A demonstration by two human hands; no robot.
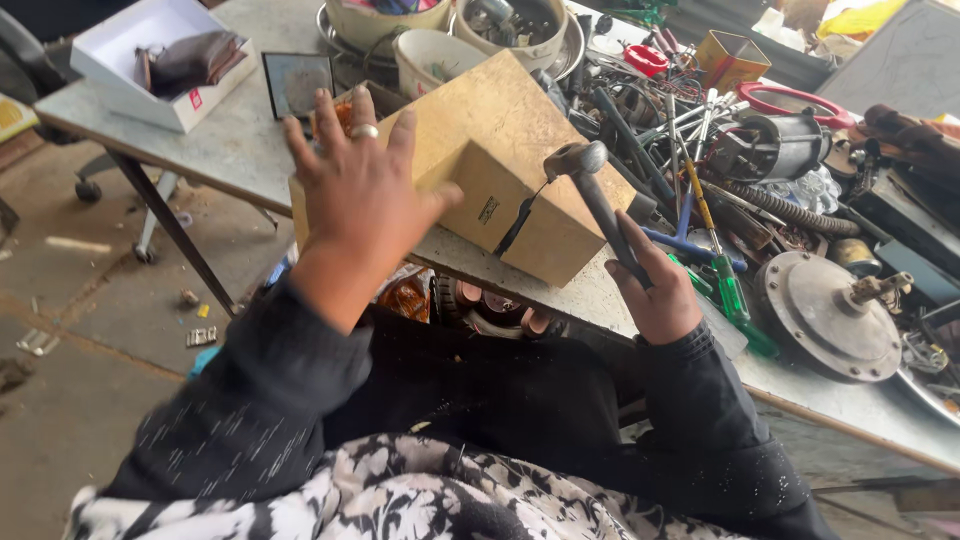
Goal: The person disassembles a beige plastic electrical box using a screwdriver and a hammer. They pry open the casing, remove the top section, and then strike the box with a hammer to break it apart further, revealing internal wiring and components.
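We saw the right hand (pixel 655 290) clamped around the handle of a hammer (pixel 590 190), its metal head resting against the near right face of a wooden block (pixel 500 130). The block sat at the near edge of the counter (pixel 230 150). The left hand (pixel 365 195) hung over the block's left end, fingers spread and gripping nothing, a ring on one finger. To the right lay a green-handled screwdriver (pixel 725 275) and a round metal disc (pixel 830 315).
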